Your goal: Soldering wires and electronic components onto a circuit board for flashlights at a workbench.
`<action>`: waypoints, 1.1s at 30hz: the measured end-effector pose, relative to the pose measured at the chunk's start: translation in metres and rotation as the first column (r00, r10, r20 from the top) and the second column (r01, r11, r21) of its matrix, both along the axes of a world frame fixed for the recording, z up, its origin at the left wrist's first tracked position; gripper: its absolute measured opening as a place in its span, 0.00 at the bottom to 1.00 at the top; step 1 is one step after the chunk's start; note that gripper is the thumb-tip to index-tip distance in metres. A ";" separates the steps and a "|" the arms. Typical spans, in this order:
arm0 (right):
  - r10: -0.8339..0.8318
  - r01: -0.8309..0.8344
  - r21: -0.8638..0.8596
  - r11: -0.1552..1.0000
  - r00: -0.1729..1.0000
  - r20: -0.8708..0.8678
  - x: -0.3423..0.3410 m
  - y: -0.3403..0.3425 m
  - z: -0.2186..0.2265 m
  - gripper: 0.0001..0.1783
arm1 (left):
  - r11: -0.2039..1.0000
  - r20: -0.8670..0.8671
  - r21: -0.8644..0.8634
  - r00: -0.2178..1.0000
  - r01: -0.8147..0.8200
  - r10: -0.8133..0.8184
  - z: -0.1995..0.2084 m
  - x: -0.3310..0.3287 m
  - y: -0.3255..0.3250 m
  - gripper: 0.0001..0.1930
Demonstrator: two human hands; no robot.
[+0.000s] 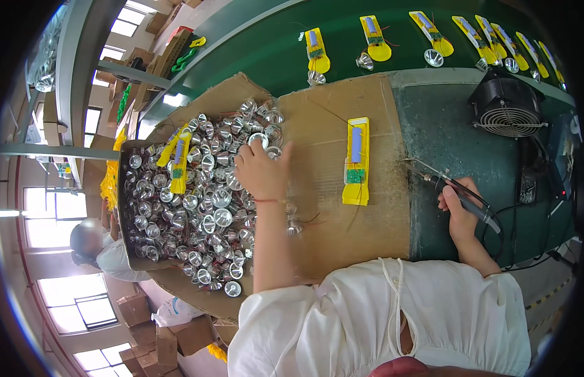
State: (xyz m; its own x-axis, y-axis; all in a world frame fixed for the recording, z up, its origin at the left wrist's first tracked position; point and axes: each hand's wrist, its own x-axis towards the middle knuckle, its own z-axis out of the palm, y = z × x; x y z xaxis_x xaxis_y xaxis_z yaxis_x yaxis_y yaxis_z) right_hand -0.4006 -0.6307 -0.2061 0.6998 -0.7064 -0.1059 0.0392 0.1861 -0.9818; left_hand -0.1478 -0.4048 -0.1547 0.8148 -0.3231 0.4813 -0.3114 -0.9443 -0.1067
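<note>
My left hand (264, 171) reaches over a heap of shiny reflector cups (221, 198) with thin wires, in a cardboard box. Its thumb stands apart from the fingers, and the fingertips touch cups near the heap's right edge, next to a white-rimmed reflector cup (258, 139). In my right hand (463, 210) is a soldering iron (471, 204), its tip pointing left over the cardboard's edge. Between the hands a yellow plastic housing (356, 188) lies on the cardboard sheet (323, 232), holding a purple cylindrical cell and a small green circuit board with thin wires.
Several yellow housings (317, 53) with reflector cups line the green surface at the back. More yellow housings (179, 157) lie on the heap. A black fan (508, 107) with a wire guard stands at the back right. Another person (113, 254) is at the far left.
</note>
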 end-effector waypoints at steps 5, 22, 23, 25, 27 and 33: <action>0.018 -0.019 -0.032 0.999 1.000 -0.015 0.001 0.002 0.000 0.07 | 0.970 -0.168 0.054 0.960 0.237 -0.225 -0.015 -0.015 0.003 0.11; 0.020 -0.021 -0.041 0.999 1.000 -0.019 -0.001 0.005 0.003 0.06 | 0.745 -0.252 -0.426 0.724 0.513 -0.642 -0.025 -0.038 -0.030 0.12; 0.028 -0.029 -0.051 0.998 0.999 -0.016 -0.001 0.004 0.003 0.06 | 0.733 -0.280 -0.448 0.699 0.511 -0.658 -0.030 -0.037 -0.031 0.08; 0.027 -0.028 -0.043 0.999 1.000 -0.015 -0.001 0.005 0.006 0.06 | 0.752 -0.306 -0.532 0.740 0.389 -0.599 -0.028 -0.046 -0.030 0.06; 0.016 -0.017 -0.031 0.999 1.000 -0.023 -0.002 0.007 0.007 0.06 | 0.668 -0.425 -0.741 0.731 0.058 -0.535 -0.039 -0.052 -0.023 0.06; 0.186 -0.169 -0.347 0.923 0.982 0.016 0.004 0.020 0.008 0.07 | 0.672 -0.574 -0.731 0.636 -0.114 -0.516 -0.021 -0.097 -0.023 0.06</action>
State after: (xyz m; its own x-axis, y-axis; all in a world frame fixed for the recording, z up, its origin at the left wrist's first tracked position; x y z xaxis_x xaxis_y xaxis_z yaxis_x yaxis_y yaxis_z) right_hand -0.3968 -0.6105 -0.1978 0.8155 -0.5571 0.1570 0.0852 -0.1528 -0.9846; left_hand -0.2450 -0.4277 -0.1761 0.9223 -0.3827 -0.0537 -0.1719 -0.5307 0.8299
